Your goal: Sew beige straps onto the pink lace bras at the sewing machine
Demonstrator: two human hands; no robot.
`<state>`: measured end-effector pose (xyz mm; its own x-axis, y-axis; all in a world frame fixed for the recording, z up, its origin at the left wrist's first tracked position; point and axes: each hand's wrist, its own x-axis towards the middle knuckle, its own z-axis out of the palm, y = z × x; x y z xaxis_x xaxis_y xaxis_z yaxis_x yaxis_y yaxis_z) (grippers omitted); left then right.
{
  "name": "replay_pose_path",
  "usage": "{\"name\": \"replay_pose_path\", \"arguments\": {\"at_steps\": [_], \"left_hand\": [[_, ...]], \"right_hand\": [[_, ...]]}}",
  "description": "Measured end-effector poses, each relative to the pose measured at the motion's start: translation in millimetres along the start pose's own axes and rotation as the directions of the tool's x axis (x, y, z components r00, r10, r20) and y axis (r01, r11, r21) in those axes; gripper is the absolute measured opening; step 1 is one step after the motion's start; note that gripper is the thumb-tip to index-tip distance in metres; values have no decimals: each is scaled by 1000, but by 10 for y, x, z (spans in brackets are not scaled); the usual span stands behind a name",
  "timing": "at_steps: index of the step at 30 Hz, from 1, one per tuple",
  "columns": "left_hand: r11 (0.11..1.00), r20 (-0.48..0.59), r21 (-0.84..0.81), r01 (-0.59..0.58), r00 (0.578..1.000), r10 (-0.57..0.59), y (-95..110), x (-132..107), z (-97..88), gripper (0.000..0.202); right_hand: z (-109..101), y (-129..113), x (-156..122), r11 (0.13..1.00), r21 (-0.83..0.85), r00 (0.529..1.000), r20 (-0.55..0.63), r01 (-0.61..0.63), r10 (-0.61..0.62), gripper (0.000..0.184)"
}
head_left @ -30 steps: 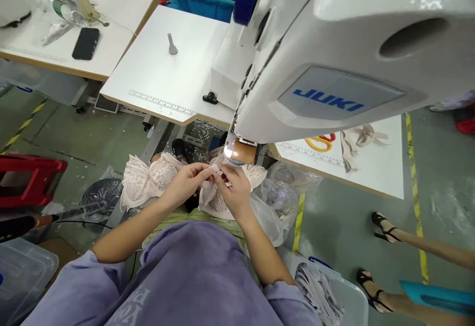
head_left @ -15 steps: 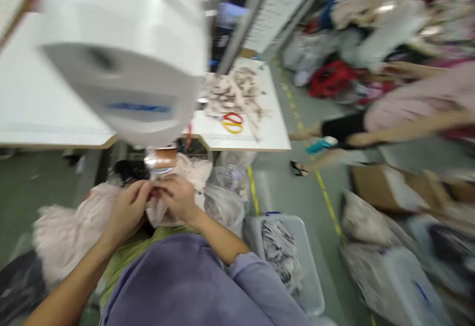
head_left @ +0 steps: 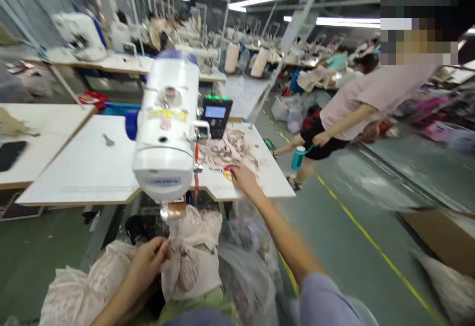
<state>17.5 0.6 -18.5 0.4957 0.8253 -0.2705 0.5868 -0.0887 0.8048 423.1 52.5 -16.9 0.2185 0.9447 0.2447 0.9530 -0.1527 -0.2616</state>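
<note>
My left hand [head_left: 150, 260] is closed in a pinch at the left edge of a pale pink lace bra [head_left: 200, 266], just below the sewing machine's needle area. The bra hangs over my lap, its cups showing. My right hand [head_left: 243, 178] reaches out over the white table, its fingers closed on the handles of a pair of scissors [head_left: 227, 172] with red and yellow loops. My fingers partly hide the handles. The white sewing machine head [head_left: 165, 143] stands between my hands, farther back.
Beige trimmed strips [head_left: 226, 150] lie heaped on the white tabletop [head_left: 85, 167] behind the scissors. A control panel [head_left: 215, 116] is beside the machine. More pale lace [head_left: 79, 286] lies at lower left, a clear plastic bag [head_left: 248, 271] at lower right. A person [head_left: 345, 111] with a blue bottle [head_left: 298, 158] stands in the aisle.
My right hand has left the bra and moved forward and right to the scissors. My left hand stays at the bra. The view has tilted up.
</note>
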Motion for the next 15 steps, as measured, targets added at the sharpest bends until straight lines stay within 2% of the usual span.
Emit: {"name": "replay_pose_path", "arguments": {"at_steps": [3, 6, 8, 10, 12, 15], "left_hand": [[993, 42, -121, 6, 999, -1, 87, 15, -23, 48], [973, 40, -231, 6, 999, 3, 152, 10, -68, 44], [958, 30, -284, 40, 999, -33, 158, -8, -86, 42], [931, 32, -351, 96, 995, -91, 136, -25, -88, 40], [884, 54, -442, 151, 988, -142, 109, -36, -85, 40], [759, 140, -621, 195, 981, -137, 105, -47, -89, 38]], "right_hand": [[23, -2, -1, 998, -26, 997, 63, 50, -48, 21], [0, -7, -221, 998, -7, 991, 115, 64, -63, 15], [-8, -64, -553, 998, 26, 986, 158, 54, -58, 21], [-10, -218, -1004, 994, 97, 981, 183, 45, -62, 27], [-29, -476, -1487, 970, 240, 983, 160, 46, -86, 30], [-68, -969, -2072, 898, 428, 970, 156, 101, -184, 36]]}}
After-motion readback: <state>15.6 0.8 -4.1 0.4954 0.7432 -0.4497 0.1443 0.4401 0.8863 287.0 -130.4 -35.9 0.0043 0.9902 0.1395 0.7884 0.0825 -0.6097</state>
